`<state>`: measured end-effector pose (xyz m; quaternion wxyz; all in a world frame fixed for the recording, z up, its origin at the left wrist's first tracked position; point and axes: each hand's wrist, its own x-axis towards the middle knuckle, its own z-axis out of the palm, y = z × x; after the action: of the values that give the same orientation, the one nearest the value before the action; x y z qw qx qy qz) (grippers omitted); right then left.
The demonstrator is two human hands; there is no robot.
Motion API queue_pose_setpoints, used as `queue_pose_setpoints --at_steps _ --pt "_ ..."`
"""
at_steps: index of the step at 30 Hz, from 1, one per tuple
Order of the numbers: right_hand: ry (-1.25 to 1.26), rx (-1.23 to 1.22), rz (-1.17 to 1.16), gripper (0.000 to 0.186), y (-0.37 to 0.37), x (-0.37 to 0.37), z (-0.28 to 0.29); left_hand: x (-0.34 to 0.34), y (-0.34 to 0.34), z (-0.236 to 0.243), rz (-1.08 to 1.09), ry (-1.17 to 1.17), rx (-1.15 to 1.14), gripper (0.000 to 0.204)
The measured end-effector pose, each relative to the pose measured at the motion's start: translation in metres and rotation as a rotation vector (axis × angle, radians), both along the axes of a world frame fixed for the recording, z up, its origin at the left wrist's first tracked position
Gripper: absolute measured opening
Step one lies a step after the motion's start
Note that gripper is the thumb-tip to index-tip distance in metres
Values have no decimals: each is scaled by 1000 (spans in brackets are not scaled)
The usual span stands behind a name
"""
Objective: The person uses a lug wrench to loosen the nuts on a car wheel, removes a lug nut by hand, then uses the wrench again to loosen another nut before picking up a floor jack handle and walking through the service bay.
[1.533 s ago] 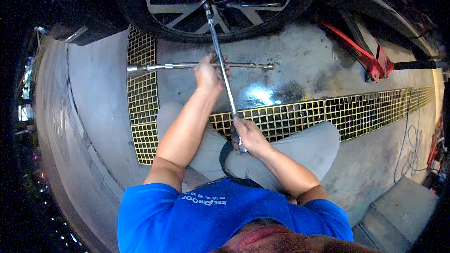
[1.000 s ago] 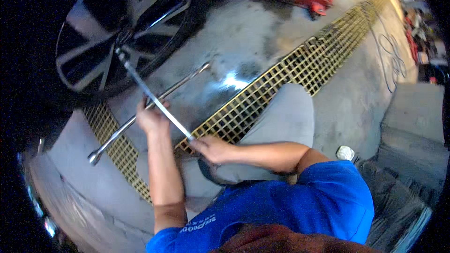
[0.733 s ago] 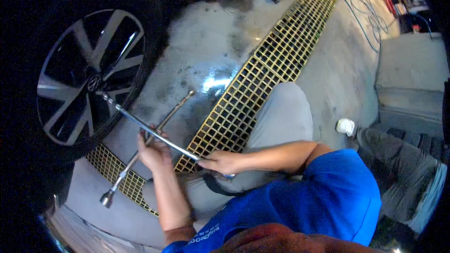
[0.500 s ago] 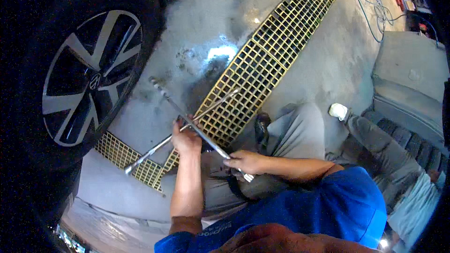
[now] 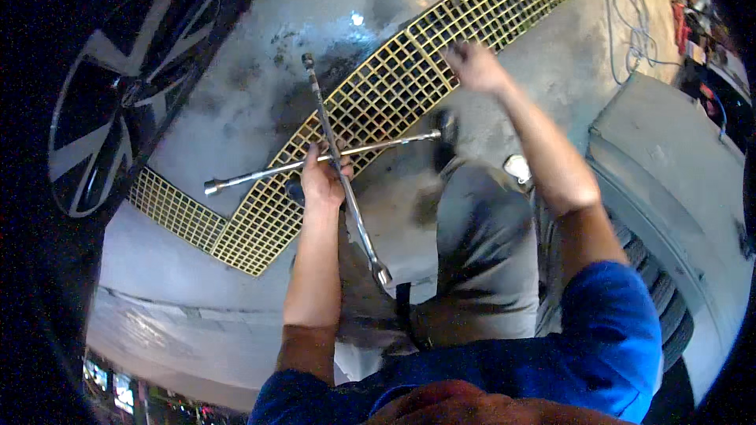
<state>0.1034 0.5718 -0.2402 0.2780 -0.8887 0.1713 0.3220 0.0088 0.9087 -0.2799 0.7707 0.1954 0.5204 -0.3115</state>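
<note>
Right hand (image 5: 478, 69) now off the cross wrench (image 5: 361, 224), forearm (image 5: 545, 142) forward, closure unclear; left hand (image 5: 321, 183) clamped on wrench centre.

Cross wrench (image 5: 354, 205): bright metal in my left grip (image 5: 321, 182), smooth and glossy along its bars, duller at the far socket end.
Grating (image 5: 431, 63): yellow bars, mostly matt; I can't tell whether they are metal or plastic.
Floor (image 5: 224, 102): grey, concrete-like, mostly matt and stained, with one glossy glint beyond the grating's long edge.
Wheel (image 5: 130, 94): pale, smooth spokes against darker, glossy parts.
My trousers (image 5: 488, 244): grey cloth, matt, creased.
My shirt (image 5: 606, 323): blue cloth, matt.
</note>
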Motion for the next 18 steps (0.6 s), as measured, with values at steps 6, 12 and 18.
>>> queue_pose_setpoints --at_steps 6,12,18 --pt "-245 -309 334 31 -79 167 -276 10 -28 8 -5 246 252 40" --pt "-500 -708 401 24 -51 299 -380 1 -64 0 -36 254 417 38" --pt "-189 55 225 34 -31 177 -314 -20 -94 -5 -311 162 600 34"
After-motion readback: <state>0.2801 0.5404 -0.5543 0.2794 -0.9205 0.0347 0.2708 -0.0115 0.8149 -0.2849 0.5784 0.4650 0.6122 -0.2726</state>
